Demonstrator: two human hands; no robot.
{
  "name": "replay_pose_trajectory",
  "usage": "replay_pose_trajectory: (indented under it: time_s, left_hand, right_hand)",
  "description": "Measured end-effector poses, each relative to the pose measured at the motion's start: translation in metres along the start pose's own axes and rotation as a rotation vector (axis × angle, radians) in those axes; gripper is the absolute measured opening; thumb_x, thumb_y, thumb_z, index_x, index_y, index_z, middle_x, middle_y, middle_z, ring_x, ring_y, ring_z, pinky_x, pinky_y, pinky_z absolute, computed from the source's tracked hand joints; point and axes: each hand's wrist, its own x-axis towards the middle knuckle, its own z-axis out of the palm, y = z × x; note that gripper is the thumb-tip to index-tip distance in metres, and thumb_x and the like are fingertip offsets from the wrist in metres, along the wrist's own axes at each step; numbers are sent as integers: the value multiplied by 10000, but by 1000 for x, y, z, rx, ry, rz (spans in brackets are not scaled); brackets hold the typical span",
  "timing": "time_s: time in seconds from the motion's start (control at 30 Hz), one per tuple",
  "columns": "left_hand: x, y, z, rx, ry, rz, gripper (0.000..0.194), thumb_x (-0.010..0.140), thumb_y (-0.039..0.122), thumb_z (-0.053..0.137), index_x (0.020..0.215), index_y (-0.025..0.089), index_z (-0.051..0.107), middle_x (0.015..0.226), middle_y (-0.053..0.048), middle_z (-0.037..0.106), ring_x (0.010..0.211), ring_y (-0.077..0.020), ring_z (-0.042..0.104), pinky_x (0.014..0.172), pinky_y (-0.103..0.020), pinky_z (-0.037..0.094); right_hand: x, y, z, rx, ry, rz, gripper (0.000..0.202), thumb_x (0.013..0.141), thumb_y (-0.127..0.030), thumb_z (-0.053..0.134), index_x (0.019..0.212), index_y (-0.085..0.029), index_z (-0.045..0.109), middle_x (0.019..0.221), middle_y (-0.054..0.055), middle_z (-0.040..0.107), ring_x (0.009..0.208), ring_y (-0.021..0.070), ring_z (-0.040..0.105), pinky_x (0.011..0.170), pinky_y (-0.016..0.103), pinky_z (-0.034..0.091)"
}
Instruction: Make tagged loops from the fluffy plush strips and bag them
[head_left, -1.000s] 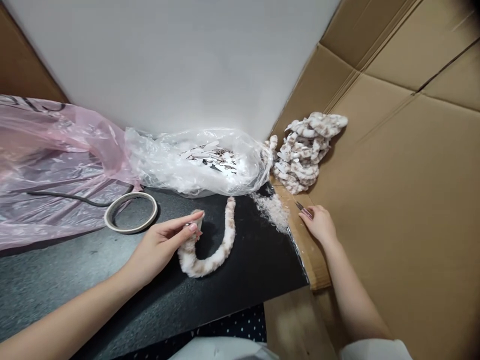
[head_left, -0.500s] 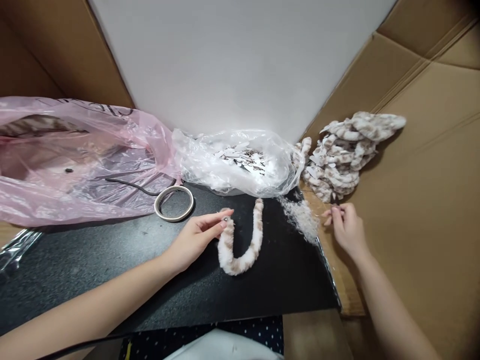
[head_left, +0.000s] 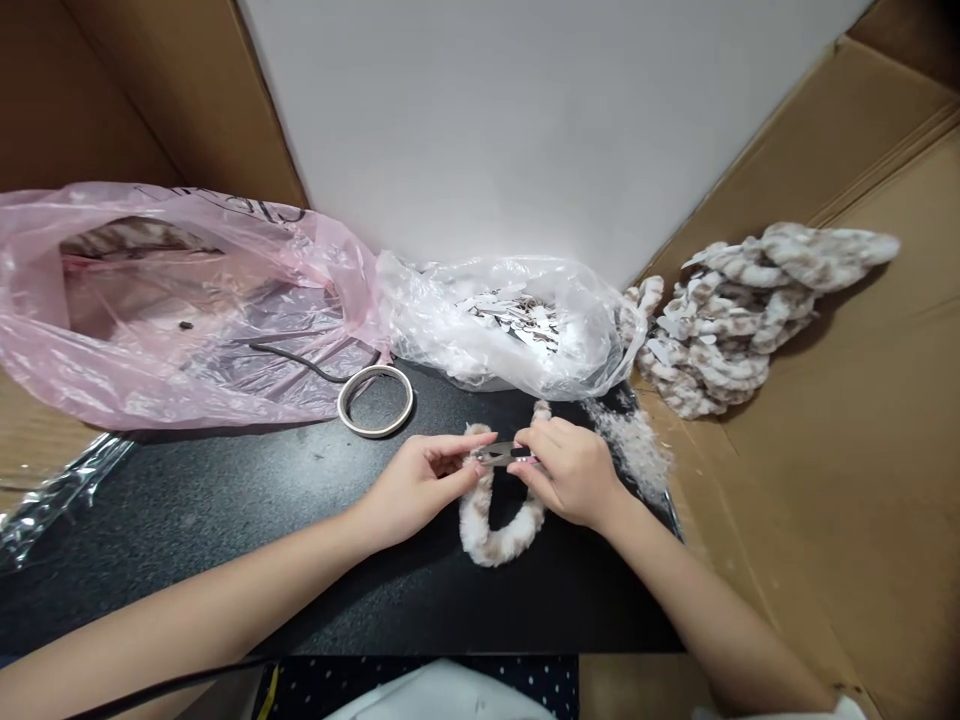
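Note:
A white and brown fluffy plush strip (head_left: 495, 545) lies in a U shape on the black tabletop (head_left: 360, 590). Its left end is pinched between the thumb and fingers of my left hand (head_left: 412, 490). My right hand (head_left: 574, 470) is wrapped round a pair of small thread snips (head_left: 496, 454), whose metal blades point left and reach that pinched end. Whether the blades touch the fur or a thread I cannot tell. The strip's other end shows just behind my right hand, which partly covers it.
A roll of tape (head_left: 343, 405) lies left of my hands, beside a pink plastic bag (head_left: 97, 375). Behind is a clear bag (head_left: 442, 345) with white tags. Fluffy strips (head_left: 742, 320) are heaped at the right, near loose fluff (head_left: 637, 450). Cardboard (head_left: 847, 480) walls the right side.
My right hand has come in from the right edge to the strip's left end, with the snips now visible in it. My left hand keeps its pinch. The view has shifted slightly.

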Motion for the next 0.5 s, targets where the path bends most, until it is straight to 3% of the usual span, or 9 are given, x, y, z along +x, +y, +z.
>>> replay_pose_trajectory:
  time_s: [0.23,0.5]
  left_hand:
    - [-2,-5,1,46,-35,25,419,767,285,703,1170,171,697,1180,-85,707,1012,-268,670,865,-341,523]
    - [-1,-7,-1,87,-36,22,463,773,320,694,1198,140,672,1033,-94,734,869,-227,665,750,-304,506]
  right_hand:
    - [3,-4,1,-112,28,-89,280,938,-385,485,835,-174,638,715,57,629,649,177,501,593,301,286]
    - [7,-6,8,-107,107,-93,333,949,-386,441,776,-166,623,659,27,608,609,155,505,558,289,285]
